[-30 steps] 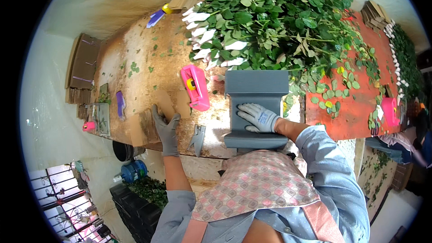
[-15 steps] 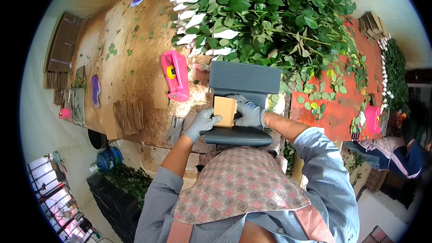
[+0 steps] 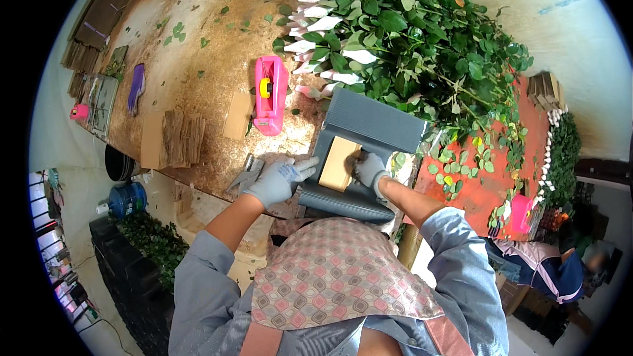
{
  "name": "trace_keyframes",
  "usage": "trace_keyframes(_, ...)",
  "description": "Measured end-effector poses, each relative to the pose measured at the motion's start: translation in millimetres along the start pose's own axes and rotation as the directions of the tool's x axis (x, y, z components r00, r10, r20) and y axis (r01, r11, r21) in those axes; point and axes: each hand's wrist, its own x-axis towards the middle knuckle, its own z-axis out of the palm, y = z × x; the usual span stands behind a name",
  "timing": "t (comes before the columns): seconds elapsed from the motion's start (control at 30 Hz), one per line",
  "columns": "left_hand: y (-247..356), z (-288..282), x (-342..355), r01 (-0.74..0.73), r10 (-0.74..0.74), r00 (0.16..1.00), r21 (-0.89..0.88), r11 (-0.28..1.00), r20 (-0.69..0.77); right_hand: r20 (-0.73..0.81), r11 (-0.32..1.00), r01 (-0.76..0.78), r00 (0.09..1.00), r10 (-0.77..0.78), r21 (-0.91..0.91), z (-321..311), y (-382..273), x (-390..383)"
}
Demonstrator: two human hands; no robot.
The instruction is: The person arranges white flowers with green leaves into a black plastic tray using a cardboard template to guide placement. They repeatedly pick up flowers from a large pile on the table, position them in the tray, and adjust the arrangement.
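A tan cardboard piece [image 3: 336, 163] lies in the recess of a dark grey ribbed stand [image 3: 369, 118] in front of me. My left hand [image 3: 278, 179], in a light grey glove, is at the stand's left side with its fingers stretched out and nothing in them. On the cardboard's right edge is my gloved right hand [image 3: 370, 170], fingers curled closed. Its fingertips are dark and shadowed, so what they hold, if anything, is hidden. Beyond the stand, a pile of leafy rose stems [image 3: 422, 46] has pale wrapped heads [image 3: 326, 23] along its left side.
A pink tape dispenser [image 3: 270, 102] stands on the brown table, beside a flat cardboard piece [image 3: 238, 116]. Farther left are a stack of cardboard [image 3: 173, 138] and a purple glove [image 3: 135, 89]. Loose leaves lie on the red surface [image 3: 471, 175]. Another person [image 3: 547, 270] is at far right.
My left hand has let go of the cardboard and moved left, fingers straightening. The cardboard now lies lower in the stand, with my right hand still at its right edge. The whole view has turned slightly.
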Motion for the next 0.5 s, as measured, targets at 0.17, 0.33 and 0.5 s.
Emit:
trace_keyframes(0.17,4,5,-1,0.039,-0.048,0.996,0.107,0.994,0.077,0.053,0.973,-0.073,0.995,0.087,-0.219,-1,-29,7)
trace_keyframes(0.33,-2,16,0,0.004,-0.015,0.998,0.161,0.987,0.066,0.009,0.955,-0.086,0.996,0.092,-0.285,1,-44,8)
trace_keyframes(0.5,-1,16,-2,0.006,-0.01,1.0,0.176,0.984,0.024,0.021,0.966,-0.131,0.99,0.139,-0.225,10,-39,14)
